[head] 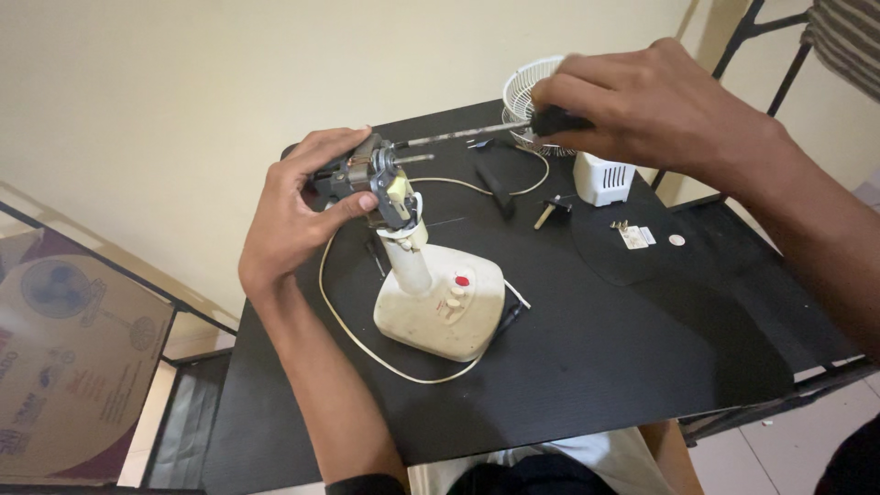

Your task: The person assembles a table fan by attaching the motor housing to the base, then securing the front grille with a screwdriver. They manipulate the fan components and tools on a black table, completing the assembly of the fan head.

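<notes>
**Hands on the bare fan motor**

The left hand (298, 206) clamped the exposed motor (371, 179) atop the cream fan base (440, 307). The right hand (642, 105) gripped a screwdriver (486, 131), tip at the motor. Rigid and probably top-heavy, the motor looked best held by its frame. The wire grille (524, 92) sat beyond the right hand.

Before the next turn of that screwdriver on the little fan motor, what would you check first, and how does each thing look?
1. Motor held firm: ok, the left hand grips it from the side.
2. Screwdriver aimed at the motor: ok, its shaft runs from the right hand to the motor top.
3. Tip seated in a screw: cannot tell, too small.
4. Fan base flat on the black table: ok.
5. Cord away from the tool: ok, it loops around the base.
6. Power off: cannot tell, though a plug lies on the table.
</notes>
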